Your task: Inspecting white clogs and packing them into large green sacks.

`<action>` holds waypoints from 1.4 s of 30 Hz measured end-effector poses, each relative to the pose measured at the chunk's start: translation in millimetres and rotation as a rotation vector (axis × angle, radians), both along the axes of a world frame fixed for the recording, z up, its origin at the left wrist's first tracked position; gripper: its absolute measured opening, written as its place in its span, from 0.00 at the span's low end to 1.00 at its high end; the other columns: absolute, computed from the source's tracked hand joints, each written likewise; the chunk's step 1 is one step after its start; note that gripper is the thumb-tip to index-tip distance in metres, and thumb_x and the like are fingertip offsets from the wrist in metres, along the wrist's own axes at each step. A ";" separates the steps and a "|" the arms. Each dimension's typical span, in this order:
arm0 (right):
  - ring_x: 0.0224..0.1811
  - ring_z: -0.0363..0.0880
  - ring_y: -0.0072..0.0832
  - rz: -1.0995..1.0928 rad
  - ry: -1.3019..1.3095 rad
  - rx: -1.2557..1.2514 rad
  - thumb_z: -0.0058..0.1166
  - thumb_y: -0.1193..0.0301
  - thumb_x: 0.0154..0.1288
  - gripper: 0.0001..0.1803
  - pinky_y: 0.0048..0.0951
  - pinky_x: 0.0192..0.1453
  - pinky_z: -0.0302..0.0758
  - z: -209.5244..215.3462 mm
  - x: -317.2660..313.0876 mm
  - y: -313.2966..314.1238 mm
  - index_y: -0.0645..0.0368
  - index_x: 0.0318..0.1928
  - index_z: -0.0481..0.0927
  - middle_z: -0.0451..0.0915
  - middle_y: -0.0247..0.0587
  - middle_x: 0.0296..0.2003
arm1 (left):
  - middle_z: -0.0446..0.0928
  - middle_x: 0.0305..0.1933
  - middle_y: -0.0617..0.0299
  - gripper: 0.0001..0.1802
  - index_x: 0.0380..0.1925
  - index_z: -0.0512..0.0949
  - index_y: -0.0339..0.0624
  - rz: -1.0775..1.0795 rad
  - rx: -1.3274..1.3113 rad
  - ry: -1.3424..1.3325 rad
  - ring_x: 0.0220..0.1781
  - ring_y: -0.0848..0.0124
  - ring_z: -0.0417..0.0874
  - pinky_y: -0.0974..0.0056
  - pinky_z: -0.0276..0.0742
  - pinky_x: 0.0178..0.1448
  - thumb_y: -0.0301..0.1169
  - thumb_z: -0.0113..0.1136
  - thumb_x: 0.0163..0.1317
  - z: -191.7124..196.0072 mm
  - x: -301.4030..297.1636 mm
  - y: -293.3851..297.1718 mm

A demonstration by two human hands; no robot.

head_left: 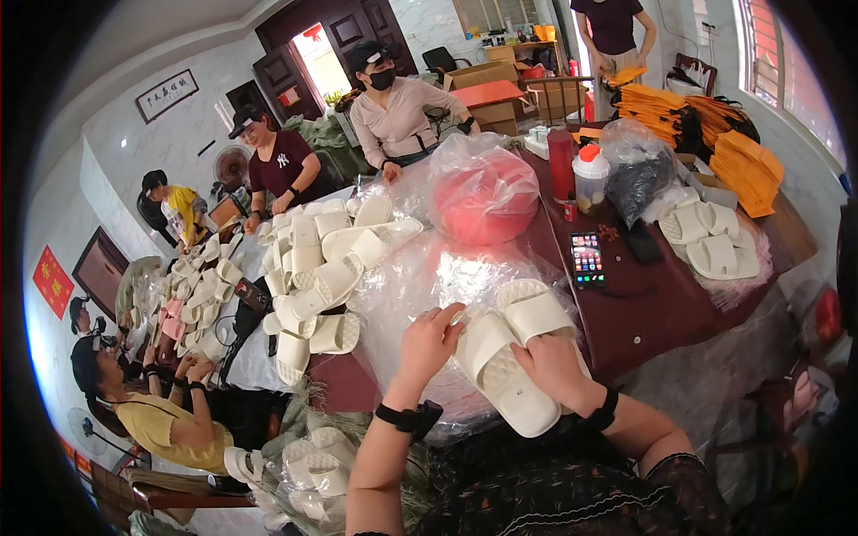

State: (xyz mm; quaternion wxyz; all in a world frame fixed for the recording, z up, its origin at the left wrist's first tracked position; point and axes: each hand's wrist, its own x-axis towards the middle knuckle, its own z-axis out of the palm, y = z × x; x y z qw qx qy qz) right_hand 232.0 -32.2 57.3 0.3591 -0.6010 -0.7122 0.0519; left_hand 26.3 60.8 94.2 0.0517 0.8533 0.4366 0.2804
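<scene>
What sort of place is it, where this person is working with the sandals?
Probably a small footwear workshop: a long heap of cream slide sandals, clear plastic sheeting on the dark red table, and several people gathered around.

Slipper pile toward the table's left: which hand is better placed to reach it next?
Left, I'd judge. The left hand is nearer the slipper pile, with clear plastic between. The right hand is farther off, at the cream pair, and would probably have to reach across the left.
</scene>
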 end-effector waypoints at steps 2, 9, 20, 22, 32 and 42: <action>0.23 0.79 0.44 0.022 -0.108 -0.044 0.50 0.59 0.64 0.22 0.42 0.30 0.75 1.9 -2.5 -9.4 0.64 0.21 0.79 0.78 0.51 0.21 | 0.74 0.24 0.60 0.17 0.46 0.78 0.49 -0.022 0.000 -0.033 0.28 0.62 0.77 0.59 0.73 0.34 0.33 0.63 0.55 0.7 0.7 -0.8; 0.23 0.79 0.44 0.266 -0.124 -0.067 0.51 0.57 0.64 0.22 0.42 0.30 0.75 -0.7 -11.2 -21.7 0.62 0.20 0.78 0.78 0.49 0.18 | 0.75 0.25 0.58 0.18 0.48 0.77 0.49 -0.098 -0.068 -0.005 0.29 0.60 0.77 0.58 0.73 0.34 0.33 0.62 0.56 2.6 10.6 -0.8; 0.24 0.79 0.44 0.386 -0.150 -0.181 0.49 0.57 0.64 0.23 0.42 0.32 0.75 14.4 1.8 -23.1 0.63 0.22 0.80 0.78 0.50 0.20 | 0.75 0.26 0.54 0.20 0.51 0.76 0.48 -0.099 -0.162 -0.063 0.27 0.58 0.77 0.58 0.72 0.34 0.31 0.61 0.57 7.4 -7.7 -2.9; 0.25 0.79 0.45 0.372 -0.140 -0.160 0.48 0.57 0.65 0.23 0.43 0.33 0.75 18.8 3.9 -14.0 0.63 0.22 0.80 0.79 0.50 0.21 | 0.76 0.27 0.55 0.19 0.51 0.75 0.48 -0.103 -0.148 -0.048 0.29 0.57 0.78 0.56 0.73 0.34 0.32 0.60 0.58 7.5 -10.8 -4.2; 0.27 0.79 0.48 0.110 -0.078 -0.121 0.49 0.60 0.65 0.21 0.45 0.35 0.75 6.9 -12.7 29.6 0.65 0.24 0.79 0.79 0.55 0.24 | 0.78 0.31 0.54 0.16 0.49 0.77 0.47 -0.190 0.000 0.016 0.33 0.55 0.80 0.56 0.75 0.37 0.30 0.55 0.60 13.8 7.5 -3.6; 0.29 0.81 0.47 0.092 0.262 0.323 0.47 0.64 0.64 0.15 0.43 0.33 0.75 -97.4 -36.1 178.3 0.61 0.28 0.81 0.80 0.52 0.24 | 0.78 0.31 0.55 0.15 0.47 0.78 0.47 -0.210 0.127 0.030 0.33 0.54 0.80 0.55 0.75 0.35 0.28 0.54 0.59 21.8 30.1 4.0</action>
